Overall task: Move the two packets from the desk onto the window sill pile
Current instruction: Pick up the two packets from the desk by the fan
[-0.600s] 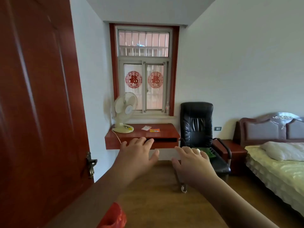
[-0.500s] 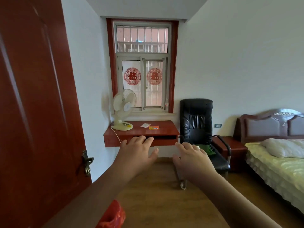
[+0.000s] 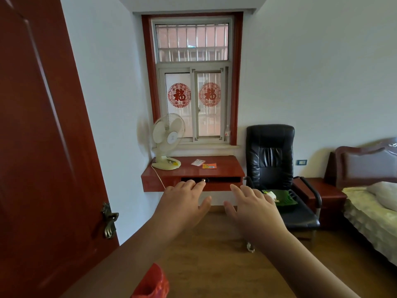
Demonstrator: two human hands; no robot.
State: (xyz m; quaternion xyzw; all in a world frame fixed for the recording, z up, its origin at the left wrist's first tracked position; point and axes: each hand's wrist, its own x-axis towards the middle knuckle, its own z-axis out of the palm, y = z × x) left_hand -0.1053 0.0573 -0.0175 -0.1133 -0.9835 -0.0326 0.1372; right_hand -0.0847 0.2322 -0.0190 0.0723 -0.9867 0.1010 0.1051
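Two small packets lie side by side on the red wall-mounted desk (image 3: 227, 172): a white packet (image 3: 197, 162) and an orange packet (image 3: 209, 166) to its right. Above the desk runs the window sill (image 3: 206, 146), with a small pale item (image 3: 227, 132) at its right end. My left hand (image 3: 182, 204) and my right hand (image 3: 252, 208) are stretched out in front of me, palms down, fingers apart, holding nothing. Both hands are well short of the desk, which stands across the room.
A cream table fan (image 3: 167, 143) stands on the desk's left end. A black office chair (image 3: 272, 166) sits right of the desk, with a bedside cabinet (image 3: 320, 192) and bed (image 3: 373, 203) beyond. A red door (image 3: 38, 147) stands open on my left. A red bag (image 3: 150, 284) hangs low.
The desk and window have grown larger in view as I move closer into the room. Both hands stay stretched out and empty.
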